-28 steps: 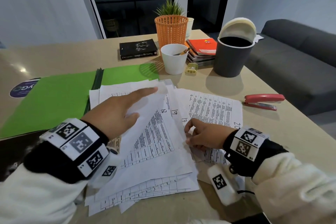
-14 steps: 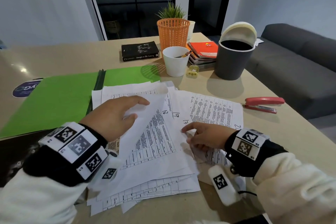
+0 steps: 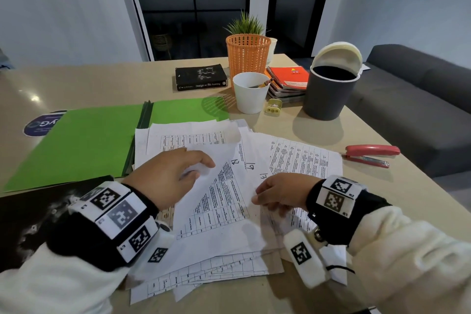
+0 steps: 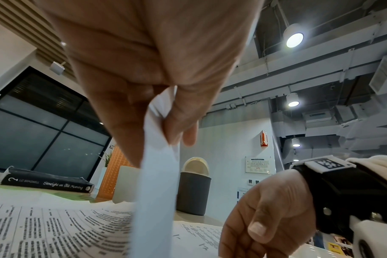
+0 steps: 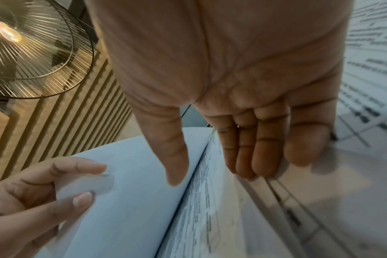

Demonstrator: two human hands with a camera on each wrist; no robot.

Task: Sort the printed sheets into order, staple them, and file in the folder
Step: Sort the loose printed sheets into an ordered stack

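sheets (image 3: 224, 211): matt paper | folder (image 3: 84, 145): matt card | stapler (image 3: 369, 154): glossy plastic

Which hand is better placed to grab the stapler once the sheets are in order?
Probably the right hand: the red stapler lies on its side, and its fingers are straight. The left hand pinches a lifted sheet.

Beige counter (image 3: 76, 84), glossy, light glare at left. Dark glazed partition (image 3: 193, 2) with black mullions behind it, pale walls (image 3: 63, 7) either side. Grey sofa (image 3: 420, 99) at right. Exposed ducts overhead, round ceiling spotlights (image 4: 294, 37) lit. Slatted wood wall panel (image 5: 62, 111).
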